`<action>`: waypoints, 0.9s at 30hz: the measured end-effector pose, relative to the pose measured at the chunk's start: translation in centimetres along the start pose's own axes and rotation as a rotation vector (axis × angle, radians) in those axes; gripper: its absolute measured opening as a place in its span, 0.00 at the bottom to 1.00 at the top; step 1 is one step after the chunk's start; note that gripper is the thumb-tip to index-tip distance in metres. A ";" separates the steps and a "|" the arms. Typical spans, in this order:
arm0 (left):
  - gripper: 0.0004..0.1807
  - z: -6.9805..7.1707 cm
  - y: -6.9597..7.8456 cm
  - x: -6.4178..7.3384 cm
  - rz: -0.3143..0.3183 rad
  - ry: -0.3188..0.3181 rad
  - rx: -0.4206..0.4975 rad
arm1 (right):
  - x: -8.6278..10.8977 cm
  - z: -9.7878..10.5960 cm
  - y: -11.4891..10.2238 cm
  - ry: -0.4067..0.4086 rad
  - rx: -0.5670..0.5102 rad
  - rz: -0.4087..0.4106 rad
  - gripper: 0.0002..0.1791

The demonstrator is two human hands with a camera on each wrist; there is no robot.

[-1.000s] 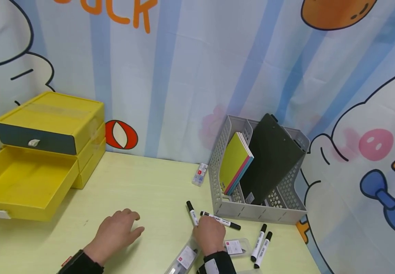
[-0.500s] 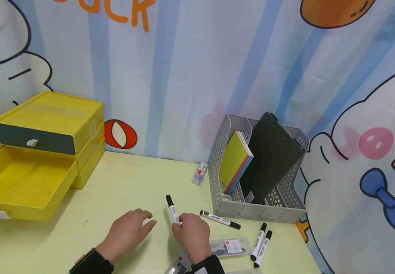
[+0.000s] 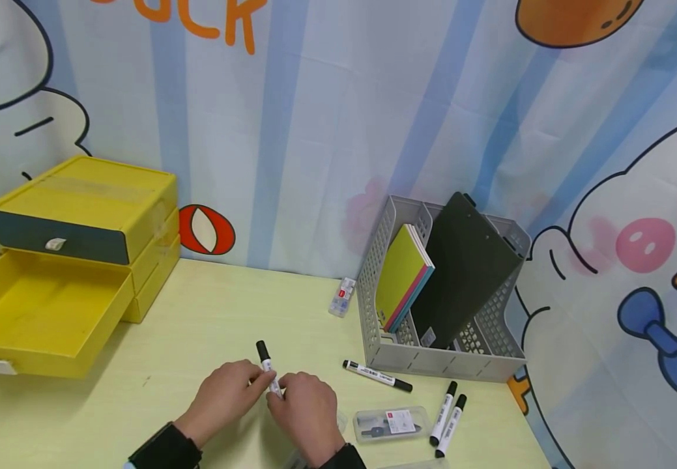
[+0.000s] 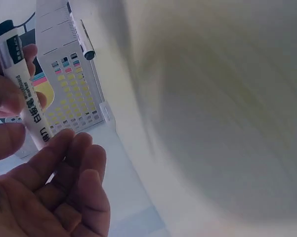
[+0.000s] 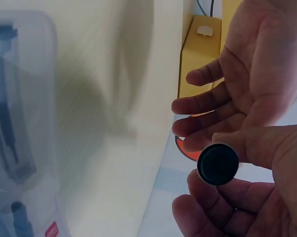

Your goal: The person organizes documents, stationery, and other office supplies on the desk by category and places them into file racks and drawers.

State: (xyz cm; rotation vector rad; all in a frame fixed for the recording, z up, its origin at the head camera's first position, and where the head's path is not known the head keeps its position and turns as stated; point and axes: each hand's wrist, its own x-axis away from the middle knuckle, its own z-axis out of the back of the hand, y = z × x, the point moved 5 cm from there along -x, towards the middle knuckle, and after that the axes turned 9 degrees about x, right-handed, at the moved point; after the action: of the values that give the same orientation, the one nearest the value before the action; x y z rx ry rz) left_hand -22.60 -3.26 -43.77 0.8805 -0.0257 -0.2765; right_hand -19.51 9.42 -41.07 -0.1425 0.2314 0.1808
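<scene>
Between both hands is a white whiteboard marker (image 3: 264, 355) with a black cap, tilted above the table. The right hand (image 3: 309, 413) pinches its near end with thumb and fingers; that round dark end faces the right wrist view. Thumb and index finger of the left hand (image 3: 227, 394) meet the marker (image 4: 27, 94) farther up, pinching it, while the other left fingers curve loosely beside it. Another marker (image 3: 377, 376) lies on the table in front of the grey file holder (image 3: 444, 365). Two more markers (image 3: 444, 415) lie side by side at the right.
A clear plastic box (image 3: 391, 425) containing a drawing compass lies right of the hands; another is partly covered by the right hand. The yellow drawer unit (image 3: 83, 189) stands left, its middle drawer (image 3: 45, 306) pulled out. A small clear pack (image 3: 343, 298) sits beside the file holder.
The right hand has lifted the marker from near the clear boxes and brought it left. The left hand has moved right, and its thumb and index finger now grip the marker too.
</scene>
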 end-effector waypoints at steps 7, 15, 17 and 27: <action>0.11 0.3 -0.3 -0.2 0.078 0.007 0.215 | 0.2 0.0 -0.4 -0.022 -0.039 -0.003 0.09; 0.08 1.6 -0.3 -0.7 0.152 0.046 0.266 | 0.2 0.0 0.7 -0.043 -0.089 -0.012 0.15; 0.08 2.3 -0.4 -0.8 0.154 0.062 0.239 | 0.1 -0.1 1.5 -0.067 -0.096 -0.046 0.16; 0.15 7.8 -0.1 -0.3 0.157 0.111 -0.037 | 0.1 -0.1 5.0 -0.067 -0.029 -0.149 0.18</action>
State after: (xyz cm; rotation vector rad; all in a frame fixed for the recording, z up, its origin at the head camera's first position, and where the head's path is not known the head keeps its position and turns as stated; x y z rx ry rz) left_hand -23.96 -9.14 -38.80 0.8508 0.0136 -0.0813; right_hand -20.44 14.33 -41.75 -0.1814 0.1509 0.0412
